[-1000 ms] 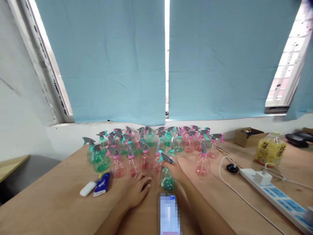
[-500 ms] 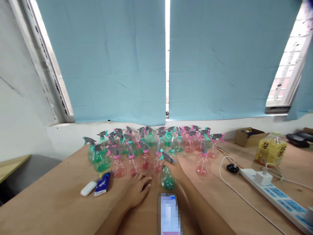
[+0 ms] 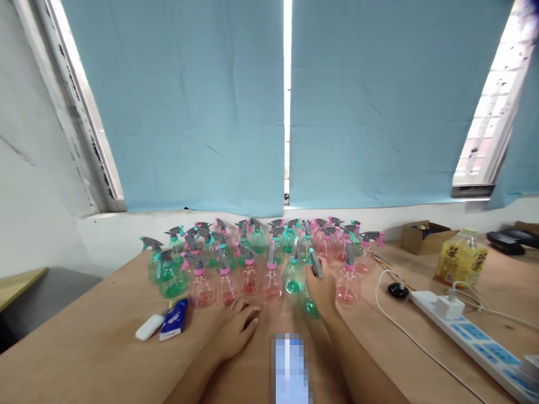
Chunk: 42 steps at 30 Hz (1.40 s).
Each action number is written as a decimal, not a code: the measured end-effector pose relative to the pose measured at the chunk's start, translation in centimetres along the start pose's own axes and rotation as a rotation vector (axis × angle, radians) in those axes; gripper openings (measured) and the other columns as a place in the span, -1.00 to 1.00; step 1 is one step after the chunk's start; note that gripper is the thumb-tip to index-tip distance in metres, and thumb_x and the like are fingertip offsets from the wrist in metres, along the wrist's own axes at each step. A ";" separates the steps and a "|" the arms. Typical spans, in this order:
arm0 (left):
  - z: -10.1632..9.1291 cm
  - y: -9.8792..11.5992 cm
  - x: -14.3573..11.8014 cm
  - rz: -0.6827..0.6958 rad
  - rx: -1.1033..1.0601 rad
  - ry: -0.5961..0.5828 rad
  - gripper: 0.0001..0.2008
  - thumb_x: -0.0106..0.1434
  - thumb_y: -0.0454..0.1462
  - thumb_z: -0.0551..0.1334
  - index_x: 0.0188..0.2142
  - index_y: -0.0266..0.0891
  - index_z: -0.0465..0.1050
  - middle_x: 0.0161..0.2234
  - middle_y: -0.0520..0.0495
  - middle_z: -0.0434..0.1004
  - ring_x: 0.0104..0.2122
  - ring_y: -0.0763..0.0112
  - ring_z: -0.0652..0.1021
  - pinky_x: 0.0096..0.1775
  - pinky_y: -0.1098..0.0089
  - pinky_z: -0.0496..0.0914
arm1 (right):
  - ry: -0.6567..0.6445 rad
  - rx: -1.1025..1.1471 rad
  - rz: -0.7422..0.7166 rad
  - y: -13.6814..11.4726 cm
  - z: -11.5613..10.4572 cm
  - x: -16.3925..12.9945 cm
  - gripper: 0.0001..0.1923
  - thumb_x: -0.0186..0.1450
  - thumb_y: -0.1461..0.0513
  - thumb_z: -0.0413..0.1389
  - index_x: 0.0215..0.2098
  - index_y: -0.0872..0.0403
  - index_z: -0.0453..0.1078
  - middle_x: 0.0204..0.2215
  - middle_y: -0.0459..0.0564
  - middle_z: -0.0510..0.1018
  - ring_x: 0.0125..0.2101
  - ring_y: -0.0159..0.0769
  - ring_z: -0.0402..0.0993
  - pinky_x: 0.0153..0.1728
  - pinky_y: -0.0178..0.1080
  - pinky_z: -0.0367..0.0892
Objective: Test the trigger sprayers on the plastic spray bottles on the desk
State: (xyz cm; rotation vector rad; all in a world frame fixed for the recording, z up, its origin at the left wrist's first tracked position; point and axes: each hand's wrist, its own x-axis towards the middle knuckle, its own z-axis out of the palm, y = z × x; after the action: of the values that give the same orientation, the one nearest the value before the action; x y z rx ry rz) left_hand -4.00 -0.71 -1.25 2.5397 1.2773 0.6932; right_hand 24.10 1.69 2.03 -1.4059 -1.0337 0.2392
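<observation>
My right hand (image 3: pixel 322 286) is wrapped round a green spray bottle (image 3: pixel 311 307) with a grey and teal trigger head; the hand hides much of its body. Left of that bottle stands another green spray bottle (image 3: pixel 293 280), and to its right a pink spray bottle (image 3: pixel 347 286). My left hand (image 3: pixel 238 328) lies on the table with its fingers spread, holding nothing, just in front of a pink spray bottle (image 3: pixel 229 293). Behind both hands, several more pink and green spray bottles stand upright in rows.
A phone (image 3: pixel 291 367) lies between my forearms. To the left are a white oval case (image 3: pixel 150 327) and a blue packet (image 3: pixel 174 318). On the right sit a power strip (image 3: pixel 471 339) with cables, a black round object (image 3: pixel 398 290), a yellow drink bottle (image 3: pixel 462 258) and a cardboard box (image 3: pixel 427 238).
My right hand has carried the green spray bottle to the right and slightly away from me, beside the front pink one. My left hand has stayed on the table.
</observation>
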 end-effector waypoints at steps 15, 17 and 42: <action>0.1 -0.1 0.0 -0.001 0.000 -0.001 -0.70 0.42 -0.12 0.08 0.05 -0.04 0.46 0.00 -0.12 0.39 0.01 0.18 0.44 0.09 0.16 0.35 | 0.158 -0.168 -0.284 5.0 2.2 1.6 -0.46 0.32 0.13 -0.04 0.22 0.19 0.19 0.05 0.32 0.38 0.11 0.12 0.25 0.10 0.15 0.14; 0.2 -0.2 0.0 0.001 0.005 0.001 -0.70 0.42 -0.12 0.08 0.05 -0.04 0.46 0.00 -0.12 0.40 0.01 0.18 0.45 0.09 0.16 0.35 | 0.102 -0.141 -0.283 5.4 2.1 1.9 -0.42 0.33 0.13 -0.05 0.27 0.22 0.13 0.12 0.33 0.35 0.17 0.10 0.22 0.14 0.13 0.15; 0.3 -0.2 0.0 0.010 0.013 -0.016 -0.69 0.43 -0.11 0.06 0.07 -0.03 0.44 0.01 -0.12 0.38 -0.01 0.19 0.44 0.08 0.14 0.35 | 0.348 -0.254 -0.140 5.2 -5.1 5.1 -0.35 0.25 0.00 0.07 0.22 0.13 0.19 -0.02 0.21 0.53 -0.15 0.04 0.50 -0.17 -0.08 0.32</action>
State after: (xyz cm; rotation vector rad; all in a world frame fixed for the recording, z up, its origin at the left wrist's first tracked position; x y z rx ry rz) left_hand -4.06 -0.59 -1.57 2.5581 1.2695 0.6670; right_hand 32.76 2.85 0.60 -1.5276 -0.8873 -0.2415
